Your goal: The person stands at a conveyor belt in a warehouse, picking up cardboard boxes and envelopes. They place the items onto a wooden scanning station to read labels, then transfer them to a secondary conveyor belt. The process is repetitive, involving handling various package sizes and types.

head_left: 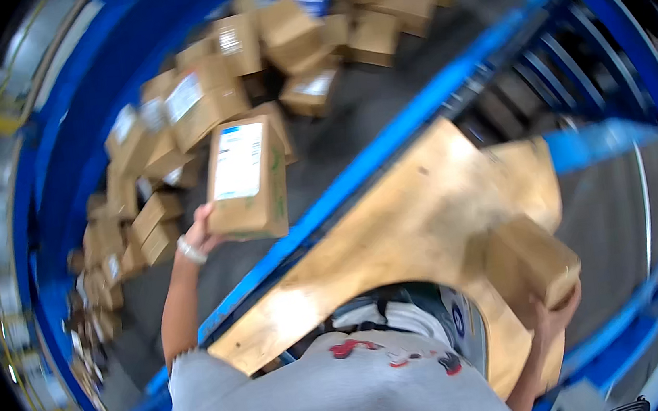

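My left hand (202, 230) grips the lower left corner of a brown cardboard box (270, 188) that carries a large white label on its upper face. This box is held above the dark conveyor belt, in front of the heap of parcels. At the right, my right hand (556, 311) has hold of the near end of a plain brown carton (525, 252). That carton is over the right part of the wooden worktop (365, 234), tilted and somewhat blurred. My right fingers are partly hidden by it.
Many cardboard parcels (293, 35) are heaped on the dark belt (338, 139) along a curved blue wall (81, 96). A blue rail (386, 138) divides belt and worktop. Another grey conveyor (605, 206) runs at the right, below a blue frame with rollers.
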Demonstrator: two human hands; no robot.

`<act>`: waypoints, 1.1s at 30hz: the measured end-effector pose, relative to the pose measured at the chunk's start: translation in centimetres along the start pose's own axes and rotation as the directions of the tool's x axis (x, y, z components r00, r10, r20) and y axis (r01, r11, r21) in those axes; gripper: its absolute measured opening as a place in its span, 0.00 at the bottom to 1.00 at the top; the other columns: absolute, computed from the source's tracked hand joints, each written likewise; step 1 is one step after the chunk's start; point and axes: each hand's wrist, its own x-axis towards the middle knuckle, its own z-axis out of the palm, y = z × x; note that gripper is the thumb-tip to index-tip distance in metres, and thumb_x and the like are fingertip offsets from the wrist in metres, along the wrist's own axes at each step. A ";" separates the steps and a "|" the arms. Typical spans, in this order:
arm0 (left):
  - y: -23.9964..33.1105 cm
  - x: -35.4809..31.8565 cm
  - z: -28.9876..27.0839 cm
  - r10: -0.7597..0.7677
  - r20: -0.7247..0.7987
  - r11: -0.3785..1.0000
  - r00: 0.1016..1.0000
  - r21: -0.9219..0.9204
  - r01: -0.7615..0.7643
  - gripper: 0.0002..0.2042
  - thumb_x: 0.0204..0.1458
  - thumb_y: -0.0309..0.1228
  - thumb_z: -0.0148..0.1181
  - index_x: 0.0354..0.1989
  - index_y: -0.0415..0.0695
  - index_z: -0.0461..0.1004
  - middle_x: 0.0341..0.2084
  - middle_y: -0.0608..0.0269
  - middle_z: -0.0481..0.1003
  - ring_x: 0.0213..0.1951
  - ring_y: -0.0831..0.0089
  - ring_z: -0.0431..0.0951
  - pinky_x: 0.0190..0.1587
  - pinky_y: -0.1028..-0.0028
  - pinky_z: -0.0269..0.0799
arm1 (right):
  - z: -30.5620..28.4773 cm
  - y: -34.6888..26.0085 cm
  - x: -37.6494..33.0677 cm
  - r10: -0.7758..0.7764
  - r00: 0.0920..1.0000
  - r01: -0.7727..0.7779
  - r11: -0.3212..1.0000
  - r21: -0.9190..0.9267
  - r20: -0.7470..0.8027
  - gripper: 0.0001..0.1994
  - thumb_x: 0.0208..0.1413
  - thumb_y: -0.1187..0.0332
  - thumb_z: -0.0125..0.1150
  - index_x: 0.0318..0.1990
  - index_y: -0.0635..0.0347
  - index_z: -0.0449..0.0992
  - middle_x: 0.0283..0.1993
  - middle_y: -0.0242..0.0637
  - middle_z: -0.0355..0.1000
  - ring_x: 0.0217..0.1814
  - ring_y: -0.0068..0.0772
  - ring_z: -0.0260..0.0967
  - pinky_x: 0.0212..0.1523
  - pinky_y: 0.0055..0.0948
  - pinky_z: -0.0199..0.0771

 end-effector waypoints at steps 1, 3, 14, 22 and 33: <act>-0.3 0.0 4.0 0.011 0.123 0.999 0.992 -0.037 -0.006 0.54 0.47 0.60 0.67 0.77 0.39 0.50 0.72 0.44 0.61 0.71 0.52 0.65 0.70 0.50 0.61 | -2.8 2.0 0.3 0.102 0.993 -0.096 0.989 0.111 -0.052 0.51 0.37 0.74 0.78 0.73 0.61 0.57 0.65 0.46 0.65 0.66 0.46 0.66 0.69 0.46 0.68; -0.2 2.7 11.9 -0.005 0.361 0.998 0.933 -0.054 0.026 0.51 0.49 0.58 0.66 0.75 0.37 0.54 0.70 0.46 0.64 0.69 0.54 0.68 0.71 0.54 0.63 | -3.6 -1.7 1.8 0.390 0.917 -0.358 0.894 0.271 -0.077 0.44 0.46 0.71 0.73 0.73 0.61 0.58 0.66 0.47 0.67 0.65 0.43 0.68 0.65 0.40 0.71; 2.7 27.2 42.0 -0.404 0.645 0.703 0.649 0.673 -0.232 0.48 0.51 0.49 0.69 0.75 0.34 0.56 0.69 0.50 0.65 0.70 0.61 0.66 0.71 0.64 0.62 | -8.7 9.8 -1.3 0.563 0.348 -0.758 -0.301 0.578 0.749 0.36 0.68 0.36 0.43 0.66 0.59 0.68 0.59 0.47 0.73 0.57 0.44 0.74 0.45 0.51 0.83; -1.8 18.0 64.0 -0.084 0.996 0.157 0.043 0.055 -0.986 0.44 0.49 0.42 0.75 0.75 0.47 0.61 0.76 0.44 0.51 0.76 0.43 0.50 0.77 0.54 0.47 | -7.6 9.9 -2.5 0.766 0.449 -0.599 -0.124 0.791 0.460 0.37 0.70 0.36 0.41 0.70 0.60 0.63 0.60 0.53 0.70 0.59 0.52 0.73 0.57 0.55 0.80; -6.7 19.0 66.0 -0.119 0.944 0.361 0.309 0.331 -0.872 0.47 0.55 0.39 0.69 0.79 0.45 0.47 0.77 0.31 0.41 0.77 0.38 0.48 0.76 0.56 0.51 | 4.6 9.1 13.1 0.774 0.631 -0.270 0.149 0.951 0.058 0.38 0.62 0.36 0.58 0.70 0.53 0.63 0.61 0.43 0.68 0.58 0.47 0.69 0.55 0.52 0.78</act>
